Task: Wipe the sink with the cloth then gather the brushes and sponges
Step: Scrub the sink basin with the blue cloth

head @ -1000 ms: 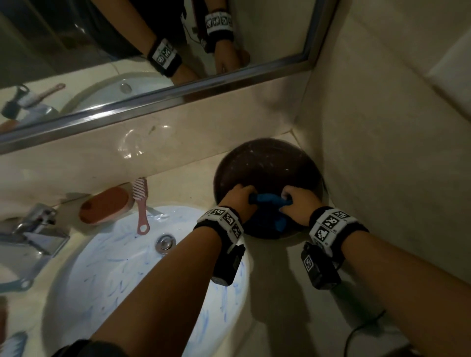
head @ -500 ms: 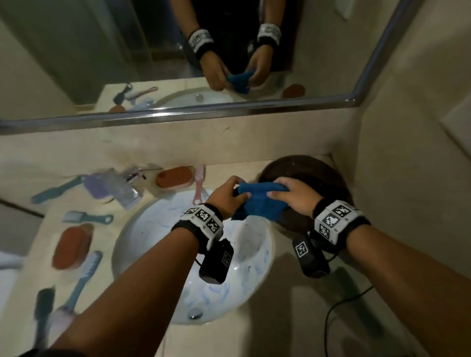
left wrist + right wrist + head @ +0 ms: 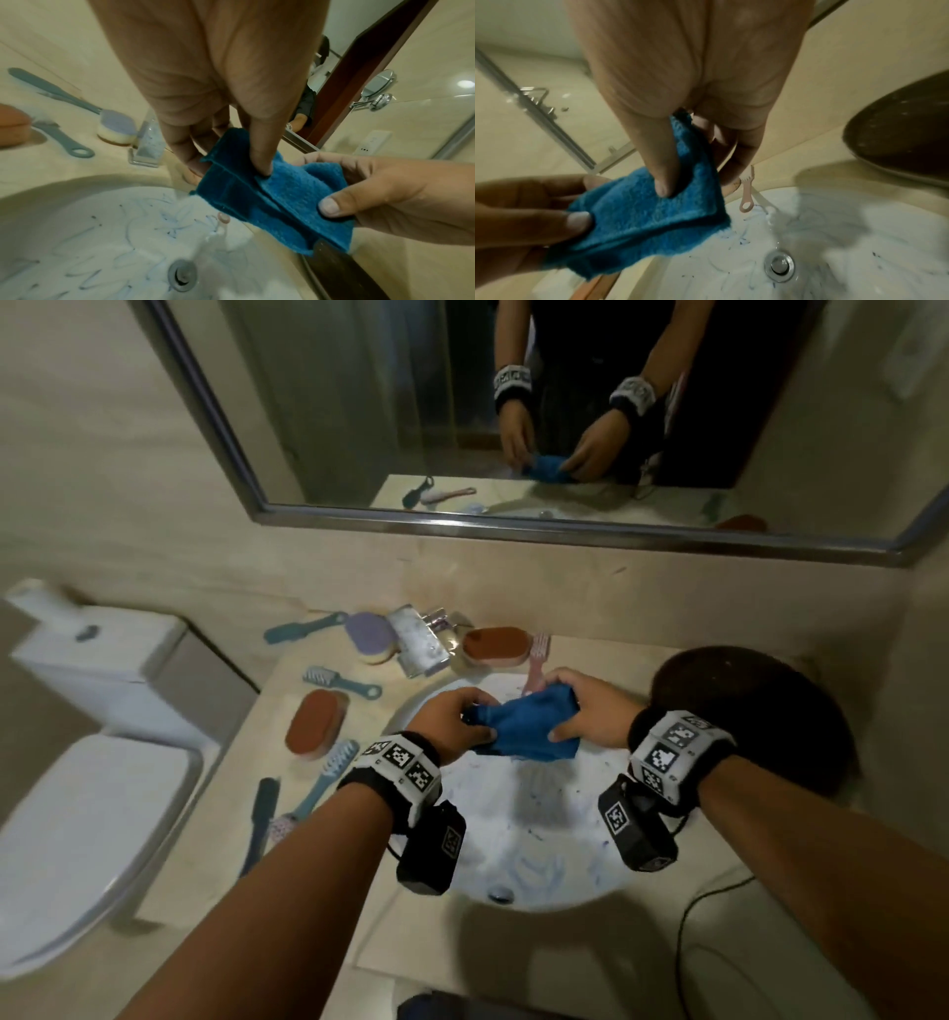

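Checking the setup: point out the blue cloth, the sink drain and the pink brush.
blue cloth point(image 3: 518, 729), head view, middle of the fabric.
sink drain point(image 3: 779, 265), right wrist view, metal stopper.
pink brush point(image 3: 746, 198), right wrist view, handle.

The head view looks steeply down from above at the sink point(image 3: 539, 819), countertop and mirror point(image 3: 462, 403). Each wrist view looks along its own palm, very close, down toward the basin. All three share the blue cloth point(image 3: 518, 726), and both wrist views share the drain point(image 3: 183, 276).

Both forearms extended — left hand point(image 3: 452, 719) and right hand point(image 3: 590, 716) pinching, thumbs uppermost.
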Available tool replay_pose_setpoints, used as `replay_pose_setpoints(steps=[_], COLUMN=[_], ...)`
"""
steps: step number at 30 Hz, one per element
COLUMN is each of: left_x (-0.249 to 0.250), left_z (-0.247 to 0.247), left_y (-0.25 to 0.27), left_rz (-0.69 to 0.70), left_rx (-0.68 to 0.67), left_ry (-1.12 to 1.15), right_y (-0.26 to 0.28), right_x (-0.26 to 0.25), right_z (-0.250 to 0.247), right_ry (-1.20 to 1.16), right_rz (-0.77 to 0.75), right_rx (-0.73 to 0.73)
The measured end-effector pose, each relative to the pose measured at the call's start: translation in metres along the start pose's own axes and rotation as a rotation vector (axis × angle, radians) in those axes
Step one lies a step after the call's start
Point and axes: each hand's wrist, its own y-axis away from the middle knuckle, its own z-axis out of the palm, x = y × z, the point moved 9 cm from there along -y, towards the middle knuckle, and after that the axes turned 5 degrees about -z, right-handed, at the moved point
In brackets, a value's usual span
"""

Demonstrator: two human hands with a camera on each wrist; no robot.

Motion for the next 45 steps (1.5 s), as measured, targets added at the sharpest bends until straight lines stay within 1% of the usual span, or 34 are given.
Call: replay_pose_setpoints(steps=[3, 5, 6, 9, 11, 13, 14, 17, 18, 21, 23, 25, 28, 29, 31, 33, 35, 37, 39, 41, 43, 45], left_x=[-0.028, -0.044, -0.054, -0.08, -0.099, -0.112, -0.116, -0.117, -0.114, -0.112, -0.111, -0.111, -0.114, -0.115, -0.116, -0.118, -0.123, -0.134, -0.15, -0.168, -0.185, -0.196], left_z=[-0.025, -0.041, -0.048, -0.062, -0.072, -0.076, -0.073, -0.047, -0.043, -0.043, -0.046, -0.046, -0.046, -0.045, -0.042, -0.043, -0.043, -0.039, -0.031, -0.02, -0.012, -0.01], left_y=[0.0, -0.001, -0.002, -0.008, -0.012, -0.013, -0.012, -0.006, -0.005, -0.011, -0.013, -0.014, -0.015, -0.016, -0.015, -0.017, -0.018, -0.019, -0.019, -0.02, -0.02, -0.023], left_rz=[0.009, 0.03, 0.042, 0.072, 0.041, -0.011, -0.041, -0.125, -0.128, -0.139, -0.126, -0.104, -0.102, -0.1, -0.08, -0.059, -0.064, -0.096, -0.127, -0.149, -0.186, -0.183], left_rx=[0.028, 0.022, 0.008, -0.013, 0.023, 0.029, -0.02, -0.267, -0.301, -0.27, -0.247, -0.224, -0.187, -0.184, -0.164, -0.094, -0.013, 0.021, 0.006, -0.057, -0.124, -0.146], left_ry=[-0.007, -0.023, -0.047, -0.127, -0.147, -0.083, -0.01, 0.218, 0.259, 0.407, 0.444, 0.424, 0.428, 0.447, 0.459, 0.417, 0.344, 0.243, 0.031, -0.167, -0.277, -0.376], right_y=[-0.013, -0.023, -0.03, -0.044, -0.053, -0.058, -0.061, -0.065, -0.066, -0.069, -0.07, -0.072, -0.079, -0.082, -0.083, -0.086, -0.094, -0.102, -0.109, -0.114, -0.119, -0.126], right_x=[-0.01, -0.021, -0.028, -0.043, -0.045, -0.043, -0.042, -0.043, -0.044, -0.043, -0.043, -0.043, -0.038, -0.034, -0.031, -0.03, -0.027, -0.017, 0.0, 0.016, 0.026, 0.033], right_z=[0.022, 0.041, 0.052, 0.081, 0.088, 0.091, 0.095, 0.108, 0.113, 0.13, 0.135, 0.135, 0.129, 0.13, 0.142, 0.148, 0.147, 0.147, 0.146, 0.142, 0.139, 0.14], right_ry=[0.163, 0.286, 0.302, 0.245, 0.246, 0.201, 0.122, -0.112, -0.155, -0.194, -0.2, -0.15, -0.143, -0.181, -0.276, -0.277, -0.187, -0.184, -0.195, -0.148, -0.082, -0.054], right_rz=[0.03, 0.032, 0.016, -0.055, -0.044, -0.01, 0.003, 0.029, 0.048, 0.079, 0.078, 0.044, 0.015, 0.026, 0.043, 0.039, 0.021, 0.042, 0.115, 0.175, 0.196, 0.204], right_rx=[0.031, 0.046, 0.044, -0.001, 0.045, 0.097, 0.104, 0.093, 0.062, -0.103, -0.153, -0.155, -0.045, -0.046, -0.116, -0.127, -0.065, -0.014, 0.045, 0.104, 0.157, 0.174])
